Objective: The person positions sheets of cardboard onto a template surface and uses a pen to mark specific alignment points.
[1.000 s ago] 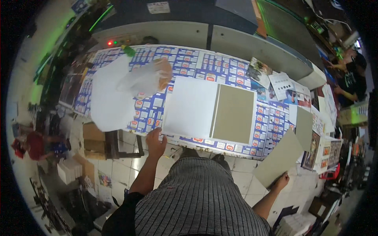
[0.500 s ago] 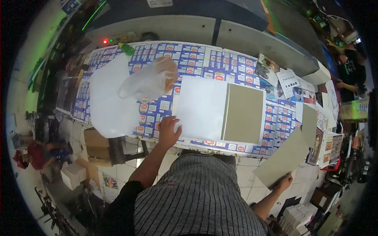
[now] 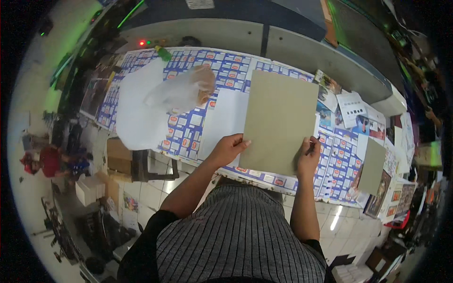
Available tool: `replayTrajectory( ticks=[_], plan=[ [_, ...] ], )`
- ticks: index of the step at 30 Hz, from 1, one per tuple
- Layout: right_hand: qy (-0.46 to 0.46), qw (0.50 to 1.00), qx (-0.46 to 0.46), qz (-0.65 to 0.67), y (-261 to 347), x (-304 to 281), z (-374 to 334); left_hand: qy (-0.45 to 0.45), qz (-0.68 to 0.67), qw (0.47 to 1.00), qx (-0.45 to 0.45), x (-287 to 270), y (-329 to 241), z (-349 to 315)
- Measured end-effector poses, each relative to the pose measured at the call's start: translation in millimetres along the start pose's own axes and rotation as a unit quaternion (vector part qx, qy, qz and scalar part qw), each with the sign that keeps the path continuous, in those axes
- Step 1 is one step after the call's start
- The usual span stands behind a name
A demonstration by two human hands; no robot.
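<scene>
A greyish-brown cardboard sheet [image 3: 281,118] is held upright lengthwise over the table, between my two hands. My left hand [image 3: 230,150] pinches its lower left edge, thumb on top. At the lower right edge my right hand [image 3: 308,155] grips it, and a small dark thin thing, too small to name, shows by those fingers. Under the cardboard, a white sheet [image 3: 222,115] lies partly hidden on the table; the other grey board seen earlier is covered.
A blue-and-white printed covering [image 3: 184,137] spans the table. On its left lie a white plastic sheet [image 3: 139,108], a clear bag [image 3: 181,92] with something brown and a green bottle [image 3: 163,53]. Printed papers [image 3: 351,108] and another cardboard piece [image 3: 373,167] lie to the right.
My right hand has brought the cardboard from the right edge over to the middle, above the white sheet. My left hand has moved right and taken hold of its left edge.
</scene>
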State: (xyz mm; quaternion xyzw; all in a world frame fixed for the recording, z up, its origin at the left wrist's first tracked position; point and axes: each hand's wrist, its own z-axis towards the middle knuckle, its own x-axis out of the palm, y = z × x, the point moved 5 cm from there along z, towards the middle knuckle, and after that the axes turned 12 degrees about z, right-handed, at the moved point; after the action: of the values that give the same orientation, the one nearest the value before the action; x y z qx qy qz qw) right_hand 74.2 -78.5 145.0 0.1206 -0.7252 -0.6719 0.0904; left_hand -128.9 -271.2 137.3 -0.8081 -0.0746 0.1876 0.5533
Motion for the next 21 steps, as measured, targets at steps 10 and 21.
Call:
replayTrajectory(
  ticks=[10, 21],
  plan=[
    [0.204, 0.979, 0.010, 0.027, 17, 20, -5, -0.126, 0.005, 0.991, -0.043, -33, -4, -58],
    [0.034, 0.998, -0.009, -0.050, -89, -71, 12, -0.236, -0.055, 0.969, -0.048, -136, 95, -125]
  ],
)
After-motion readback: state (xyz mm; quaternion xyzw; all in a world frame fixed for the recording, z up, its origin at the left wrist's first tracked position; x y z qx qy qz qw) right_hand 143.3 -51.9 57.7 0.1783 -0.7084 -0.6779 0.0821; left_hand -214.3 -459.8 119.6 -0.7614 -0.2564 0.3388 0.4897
